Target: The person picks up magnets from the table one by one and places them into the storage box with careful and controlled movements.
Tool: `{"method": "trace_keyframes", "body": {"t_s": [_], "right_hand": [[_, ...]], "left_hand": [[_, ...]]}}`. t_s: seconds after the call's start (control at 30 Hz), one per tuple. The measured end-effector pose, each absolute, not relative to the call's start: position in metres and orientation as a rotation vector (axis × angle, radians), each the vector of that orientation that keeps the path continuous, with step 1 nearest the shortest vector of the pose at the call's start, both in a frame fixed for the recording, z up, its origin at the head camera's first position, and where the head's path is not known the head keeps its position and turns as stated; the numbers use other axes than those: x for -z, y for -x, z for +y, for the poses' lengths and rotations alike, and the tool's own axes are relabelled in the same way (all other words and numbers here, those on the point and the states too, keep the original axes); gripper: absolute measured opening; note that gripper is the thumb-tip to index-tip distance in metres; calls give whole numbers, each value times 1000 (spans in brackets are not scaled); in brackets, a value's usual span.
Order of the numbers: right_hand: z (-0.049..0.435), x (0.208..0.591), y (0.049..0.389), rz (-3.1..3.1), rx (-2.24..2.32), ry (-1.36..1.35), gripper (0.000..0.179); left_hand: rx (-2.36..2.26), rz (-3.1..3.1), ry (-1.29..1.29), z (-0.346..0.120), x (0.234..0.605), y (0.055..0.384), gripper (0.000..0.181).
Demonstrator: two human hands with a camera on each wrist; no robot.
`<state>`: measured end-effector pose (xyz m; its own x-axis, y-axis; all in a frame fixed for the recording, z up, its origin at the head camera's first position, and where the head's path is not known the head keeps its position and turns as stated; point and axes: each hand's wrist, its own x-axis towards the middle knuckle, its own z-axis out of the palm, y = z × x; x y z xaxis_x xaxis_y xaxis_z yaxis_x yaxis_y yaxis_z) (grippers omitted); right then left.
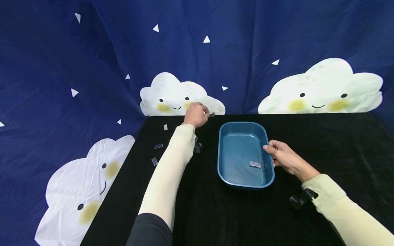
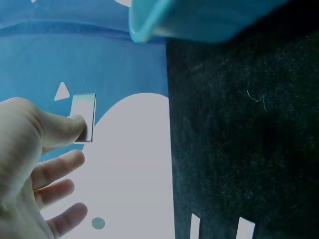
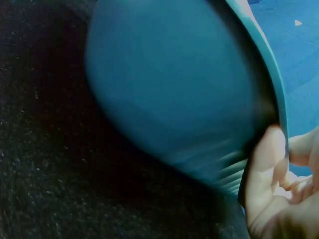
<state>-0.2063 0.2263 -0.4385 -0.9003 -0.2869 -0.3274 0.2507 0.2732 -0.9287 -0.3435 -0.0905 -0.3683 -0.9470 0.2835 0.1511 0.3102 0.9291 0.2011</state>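
Near the far edge of the table, my left hand [image 1: 196,115] pinches a small shiny silver rectangular block [image 2: 83,105] between thumb and fingertips; the other fingers are spread apart in the left wrist view. My right hand [image 1: 284,157] grips the right rim of a blue plastic bin [image 1: 226,177], thumb over the edge. From the right wrist view, the bin's outer side [image 3: 169,74] is seen with fingers at its rim. A similar silver block [image 1: 255,164] lies inside the bin, toward its near right.
Left of the bin, a pale small block [image 1: 165,127], a dark one [image 1: 158,146] and a silver one [image 1: 154,161] lie on the black cloth-covered table [image 1: 203,212]. A blue curtain [image 1: 234,51] with white clouds hangs behind and along the left.
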Motion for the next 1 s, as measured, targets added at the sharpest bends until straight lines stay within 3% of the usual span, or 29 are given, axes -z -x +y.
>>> {"method": "trace_keyframes", "body": {"t_s": [1.0], "right_hand": [[212,441,210,2123,1576,-79,20]], "left_hand": [[360,-2920,767,-41,370,310,16]]}}
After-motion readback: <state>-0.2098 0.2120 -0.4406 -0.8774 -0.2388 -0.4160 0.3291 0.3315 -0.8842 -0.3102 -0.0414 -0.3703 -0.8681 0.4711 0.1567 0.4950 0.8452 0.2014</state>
